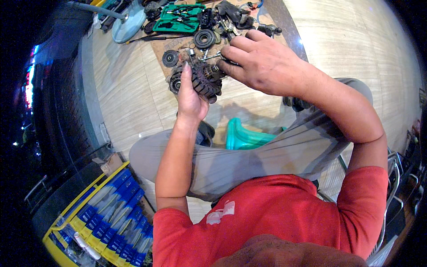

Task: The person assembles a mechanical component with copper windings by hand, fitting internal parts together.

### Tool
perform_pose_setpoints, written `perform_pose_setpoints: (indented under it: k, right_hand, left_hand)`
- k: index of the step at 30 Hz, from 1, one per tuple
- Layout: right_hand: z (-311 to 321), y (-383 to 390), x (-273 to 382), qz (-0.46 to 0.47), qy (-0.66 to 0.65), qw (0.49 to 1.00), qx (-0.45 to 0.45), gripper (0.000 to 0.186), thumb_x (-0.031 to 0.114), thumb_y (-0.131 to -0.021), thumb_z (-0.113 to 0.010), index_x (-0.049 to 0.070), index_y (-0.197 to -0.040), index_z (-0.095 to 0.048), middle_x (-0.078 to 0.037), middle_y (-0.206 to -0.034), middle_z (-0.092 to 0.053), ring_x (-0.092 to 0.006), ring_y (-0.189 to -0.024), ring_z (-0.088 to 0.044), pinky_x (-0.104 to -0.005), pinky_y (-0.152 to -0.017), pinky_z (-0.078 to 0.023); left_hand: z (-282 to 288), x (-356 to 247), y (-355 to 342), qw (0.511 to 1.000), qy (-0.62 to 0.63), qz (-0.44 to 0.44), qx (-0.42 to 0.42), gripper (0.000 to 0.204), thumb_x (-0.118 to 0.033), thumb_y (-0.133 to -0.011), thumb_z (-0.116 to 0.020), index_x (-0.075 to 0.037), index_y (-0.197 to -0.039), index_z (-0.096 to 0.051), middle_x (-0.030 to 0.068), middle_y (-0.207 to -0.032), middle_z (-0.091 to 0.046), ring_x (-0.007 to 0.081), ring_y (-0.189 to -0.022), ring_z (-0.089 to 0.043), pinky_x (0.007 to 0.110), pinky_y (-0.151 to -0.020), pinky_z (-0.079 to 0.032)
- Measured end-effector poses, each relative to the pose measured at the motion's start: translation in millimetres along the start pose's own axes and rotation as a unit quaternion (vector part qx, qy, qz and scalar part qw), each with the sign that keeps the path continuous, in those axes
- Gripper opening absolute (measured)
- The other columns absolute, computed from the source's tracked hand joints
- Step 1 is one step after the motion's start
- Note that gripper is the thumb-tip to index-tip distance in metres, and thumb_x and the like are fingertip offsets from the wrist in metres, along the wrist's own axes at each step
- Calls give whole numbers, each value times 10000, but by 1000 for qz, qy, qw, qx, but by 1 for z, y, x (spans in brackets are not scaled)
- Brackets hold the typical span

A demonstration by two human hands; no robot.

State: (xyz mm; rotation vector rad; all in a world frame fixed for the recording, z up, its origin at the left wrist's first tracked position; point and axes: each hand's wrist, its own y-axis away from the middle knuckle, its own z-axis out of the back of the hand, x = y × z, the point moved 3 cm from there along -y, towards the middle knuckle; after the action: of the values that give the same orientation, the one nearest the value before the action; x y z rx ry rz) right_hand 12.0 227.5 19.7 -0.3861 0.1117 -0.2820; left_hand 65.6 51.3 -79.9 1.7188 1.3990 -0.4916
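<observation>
Low over the floor in front of me, my left hand (192, 99) is closed round a dark, greasy alternator rotor (206, 84) with claw-like metal segments. Its thumb points up along the near side of the part. A ribbed, paler shaft end (211, 71) sticks out of the rotor to the right. Around that end my right hand (260, 62) has its fingers bent and pressed together. The back of this hand hides its fingertips, so what they grip cannot be seen. A round pulley-like piece (176, 82) shows at the rotor's left side.
Beyond my hands, a cardboard sheet (162, 47) bears a black pulley (204, 39), a grooved disc (170, 58), sockets and a green tool case (180, 18). A green plastic stool (249, 135) stands between my legs. A yellow rack (84, 193) of blue packages is at lower left.
</observation>
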Motion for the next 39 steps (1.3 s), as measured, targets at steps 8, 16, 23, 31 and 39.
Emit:
perform_pose_setpoints:
  k: [8, 16, 23, 31, 39]
  right_hand:
    - [-3, 1, 2, 1, 0, 1000, -1, 197, 224, -781, -553, 78, -860, -660, -3, -787, -522, -168, -822, -524, -321, -672, -395]
    - [-4, -1, 4, 2, -5, 1000, 10, 188, 222, -773, -565, 70, -834, -657, -3, -789, -529, -168, -842, -527, -324, -683, -401]
    - [-11, -4, 5, 9, -19, 999, 32, 132, 217, -764, -580, 110, -766, -658, 1, -813, -550, -175, -851, -535, -327, -667, -422]
    - [-27, -2, 5, 36, 1, 999, 37, 116, 232, -748, -590, 137, -720, -651, -2, -814, -562, -181, -837, -557, -326, -635, -466]
    - [-24, -2, 6, 19, -25, 999, 20, 122, 217, -735, -591, 105, -703, -626, -13, -778, -558, -188, -781, -569, -327, -582, -480]
  left_hand:
    - [-1, 1, 0, 1000, -25, 4, -18, 521, -467, -1009, -283, -100, -1343, -442, 78, -1244, -578, 209, -1108, -574, 369, -938, -479]
    - [1, 1, 0, 996, -78, 1, -38, 496, -466, -1002, -329, -108, -1317, -465, 62, -1162, -612, 180, -1013, -608, 348, -848, -512]
    - [3, 0, 0, 988, -115, -10, -107, 370, -413, -978, -453, -67, -1008, -581, 18, -823, -623, 102, -636, -581, 248, -520, -462]
    - [8, 1, 0, 982, -147, 41, -113, 372, -455, -954, -464, -106, -959, -591, 16, -739, -623, 103, -531, -552, 248, -406, -392]
    - [11, 1, 0, 991, -94, 51, -76, 409, -448, -969, -406, -93, -1094, -568, 51, -902, -649, 150, -724, -612, 293, -584, -471]
